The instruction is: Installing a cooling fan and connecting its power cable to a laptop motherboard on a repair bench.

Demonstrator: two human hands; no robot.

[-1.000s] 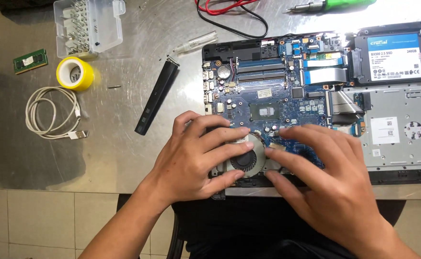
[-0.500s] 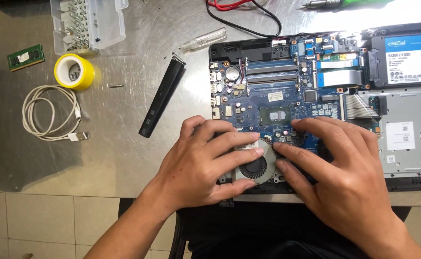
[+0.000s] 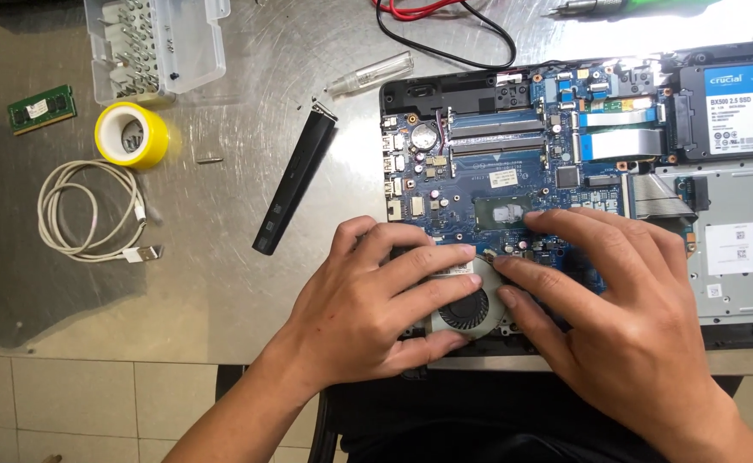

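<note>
An opened laptop base [image 3: 741,266] lies at the right of a metal table, its blue circuit board [image 3: 488,184] bare. A round cooling fan [image 3: 466,310] in a pale housing sits at the board's near edge. My left hand [image 3: 376,304] grips the fan from the left, fingers over its top and thumb under its near rim. My right hand [image 3: 621,300] rests on the fan's right side, fingers spread over the board. A bare silver chip [image 3: 507,209] lies just beyond my fingertips.
A black plastic strip [image 3: 295,182] lies left of the laptop. Further left are a yellow tape roll [image 3: 130,135], a coiled white cable [image 3: 89,210], a green memory module [image 3: 42,109] and a clear bit case [image 3: 153,47]. Red and black leads [image 3: 445,26] lie at the back.
Both hands stay on the fan and have shifted little. My view has drifted, so the laptop and table items sit slightly further right and lower in the picture.
</note>
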